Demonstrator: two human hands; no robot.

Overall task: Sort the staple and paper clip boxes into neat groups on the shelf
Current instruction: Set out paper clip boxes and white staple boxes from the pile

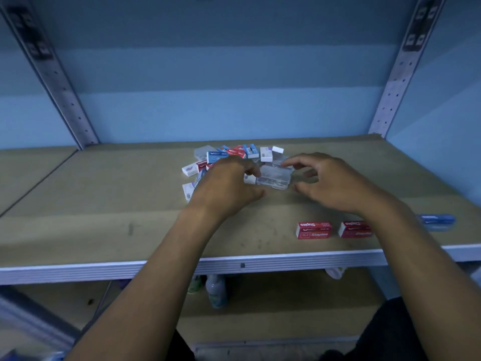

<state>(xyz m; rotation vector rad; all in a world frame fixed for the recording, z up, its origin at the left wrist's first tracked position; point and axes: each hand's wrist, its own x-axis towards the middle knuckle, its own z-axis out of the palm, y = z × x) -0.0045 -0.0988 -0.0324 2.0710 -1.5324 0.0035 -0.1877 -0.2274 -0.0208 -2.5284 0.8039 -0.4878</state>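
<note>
Lower shelf (273, 316) nearest, bottles (216, 290) on it. Brown shelf (104, 225): two red staple boxes (314, 230) front right. My left hand (229, 183) and right hand (330, 183), fingers loosely curled, flank clear box (273, 177); contact unclear. Mixed pile (229, 155) behind. Blue wall (234, 100) beyond.

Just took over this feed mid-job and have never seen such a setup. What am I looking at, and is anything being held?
There is no machine: one head-worn camera looks down at a person's two bare hands. On the brown shelf board lies a mixed pile of small red, blue and white cardboard boxes. The left hand and right hand flank a clear plastic box; the left fingers seem to touch it, the right hand is spread beside it, so it is not firmly held. Two red staples boxes stand apart near the front edge, with a blue box farther right.
</note>
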